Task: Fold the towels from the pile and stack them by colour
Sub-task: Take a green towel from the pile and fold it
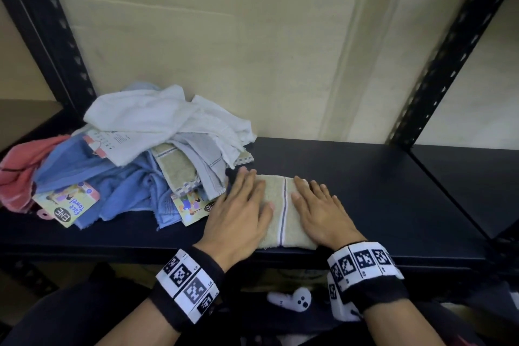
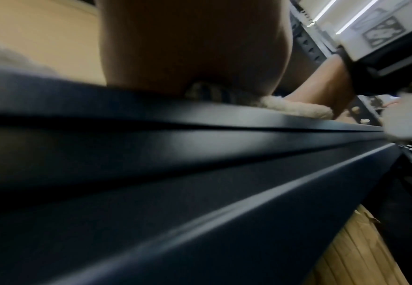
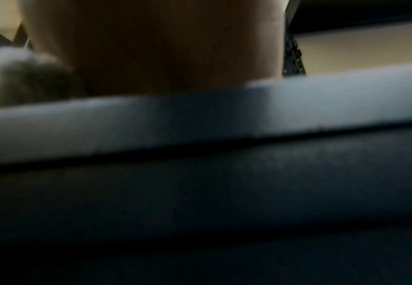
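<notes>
The beige towel [image 1: 282,209] lies folded near the shelf's [image 1: 393,191] front edge, just right of the pile [image 1: 134,154]. Both hands rest flat on it with fingers straight, left hand [image 1: 238,213] and right hand [image 1: 320,213], probably smoothing the fold; the blurred wrist views show little more.

The folded beige terry-cloth towel [image 1: 280,205] looks fluffy; the dark metal shelf [image 1: 379,191] is smooth and matt; glossy paper labels [image 1: 67,205].
</notes>
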